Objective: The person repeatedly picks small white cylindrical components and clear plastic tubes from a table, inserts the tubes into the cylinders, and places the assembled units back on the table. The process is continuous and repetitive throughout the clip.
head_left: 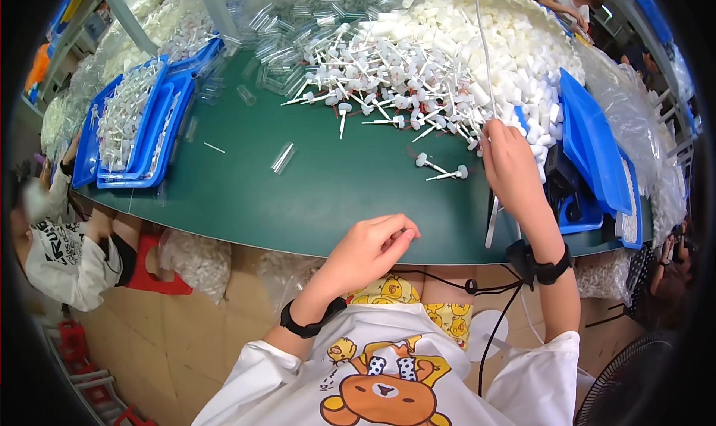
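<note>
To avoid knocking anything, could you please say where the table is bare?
Between the left hand and the stemmed pieces; also along the near edge toward the left blue trays. Crowded: the far white cylinders and the right trays.

White short-sleeved shirt, brown bear print, yellow shorts, apparently chick-patterned, black left wristband, black right wristband

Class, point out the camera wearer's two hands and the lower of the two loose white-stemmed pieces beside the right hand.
Left hand (369, 247): head view, back of the hand.
Right hand (512, 165): head view, back of the hand.
White-stemmed piece (445, 175): head view, on its stem.
</note>
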Available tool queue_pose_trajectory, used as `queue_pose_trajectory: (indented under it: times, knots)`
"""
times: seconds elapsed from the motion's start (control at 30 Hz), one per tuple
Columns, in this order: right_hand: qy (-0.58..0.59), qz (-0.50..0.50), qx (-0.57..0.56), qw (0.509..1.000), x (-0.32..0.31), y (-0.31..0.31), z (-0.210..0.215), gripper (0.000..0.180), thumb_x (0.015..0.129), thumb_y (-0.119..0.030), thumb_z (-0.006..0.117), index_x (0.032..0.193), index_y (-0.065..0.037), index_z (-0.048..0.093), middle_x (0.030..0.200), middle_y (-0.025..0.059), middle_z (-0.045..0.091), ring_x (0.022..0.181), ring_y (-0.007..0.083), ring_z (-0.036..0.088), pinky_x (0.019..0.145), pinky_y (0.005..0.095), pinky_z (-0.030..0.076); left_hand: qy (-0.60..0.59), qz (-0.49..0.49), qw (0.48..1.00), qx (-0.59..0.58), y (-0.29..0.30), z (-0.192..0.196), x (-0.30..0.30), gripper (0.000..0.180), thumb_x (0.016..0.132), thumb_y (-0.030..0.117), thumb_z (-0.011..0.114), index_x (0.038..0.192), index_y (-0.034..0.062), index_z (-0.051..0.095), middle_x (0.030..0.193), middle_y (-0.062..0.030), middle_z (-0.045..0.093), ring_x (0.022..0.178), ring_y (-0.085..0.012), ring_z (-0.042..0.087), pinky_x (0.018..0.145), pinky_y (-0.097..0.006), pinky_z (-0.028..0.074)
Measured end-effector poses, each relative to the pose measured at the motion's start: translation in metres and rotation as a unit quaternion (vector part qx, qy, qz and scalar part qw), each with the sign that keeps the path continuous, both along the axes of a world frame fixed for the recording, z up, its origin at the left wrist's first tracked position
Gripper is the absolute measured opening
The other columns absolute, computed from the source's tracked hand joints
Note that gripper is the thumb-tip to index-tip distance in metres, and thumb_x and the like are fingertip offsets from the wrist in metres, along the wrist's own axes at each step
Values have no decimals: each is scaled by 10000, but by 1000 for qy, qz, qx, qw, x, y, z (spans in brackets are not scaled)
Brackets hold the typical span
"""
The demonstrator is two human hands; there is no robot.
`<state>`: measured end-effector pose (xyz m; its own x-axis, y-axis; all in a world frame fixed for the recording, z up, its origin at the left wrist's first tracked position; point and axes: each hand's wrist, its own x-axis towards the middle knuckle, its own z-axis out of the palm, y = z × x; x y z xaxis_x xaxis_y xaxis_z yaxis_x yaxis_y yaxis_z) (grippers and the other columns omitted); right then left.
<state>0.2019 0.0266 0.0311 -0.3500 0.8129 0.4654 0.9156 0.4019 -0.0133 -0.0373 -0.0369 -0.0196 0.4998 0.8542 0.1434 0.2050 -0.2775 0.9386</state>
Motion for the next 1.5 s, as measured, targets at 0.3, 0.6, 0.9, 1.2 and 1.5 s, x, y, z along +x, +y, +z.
queue_pose_trajectory:
  times: [0.3, 0.6, 0.9, 1.2, 1.5]
  knots:
    - [-19, -11, -44, 999, 16, 18, -15, 110, 752, 39, 517, 828, 16, 440, 748, 190, 544, 745, 360, 500, 688, 424, 406, 67, -10, 990, 123, -2, 2, 8, 111, 842, 100, 562, 926, 61, 623, 744, -61, 543, 612, -178, 533, 550, -278, 433]
    - [79, -14, -49, 996, 5, 9, 4, 85, 811, 35, 503, 883, 28, 460, 846, 207, 561, 870, 379, 502, 775, 419, 412, 107, 19, 958, 265, -1, -4, 31, 138, 783, 77, 598, 917, 90, 629, 743, -44, 497, 696, -205, 539, 579, -324, 454]
    - [173, 61, -42, 982, -28, -58, 38, 239, 821, 64, 512, 1057, 28, 519, 1026, 146, 570, 1030, 349, 498, 850, 382, 421, 93, -20, 949, 302, 2, -6, 36, 126, 775, 82, 608, 900, 79, 625, 720, -55, 501, 674, -221, 530, 578, -343, 452]
    - [54, 229, -7, 972, -40, -116, 27, 208, 653, 2, 648, 841, 15, 560, 1053, 123, 615, 1070, 365, 522, 913, 405, 471, -328, -91, 891, -300, -15, 23, 13, 338, 963, 153, 450, 1254, -19, 459, 1004, -92, 600, 770, -124, 593, 682, -247, 501]
    - [47, 320, 30, 946, -45, -119, 13, 131, 721, -33, 629, 805, 35, 556, 1066, 136, 579, 1093, 360, 499, 772, 381, 556, -285, -37, 928, -236, -32, 24, 5, 503, 876, 324, 588, 1200, -45, 484, 1078, -106, 586, 998, -159, 571, 875, -303, 458]
